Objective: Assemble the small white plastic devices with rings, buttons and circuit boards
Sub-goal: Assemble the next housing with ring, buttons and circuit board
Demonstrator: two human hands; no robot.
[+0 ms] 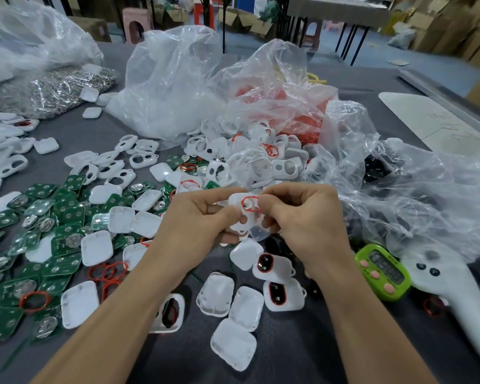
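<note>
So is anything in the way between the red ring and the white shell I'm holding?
Nothing visible. The left hand grips the white shell; the right hand pinches the red ring, which lies on it.

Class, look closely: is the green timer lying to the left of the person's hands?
No, the green timer lies to the right of the right hand.

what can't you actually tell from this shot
Head view only.
1. White shell: most of it hidden by the left hand and right hand gripping it.
2. Red ring: too small to tell whether it is seated.
3. Green timer: digits blurred.
4. White tool: end cut off by the right edge.
</note>
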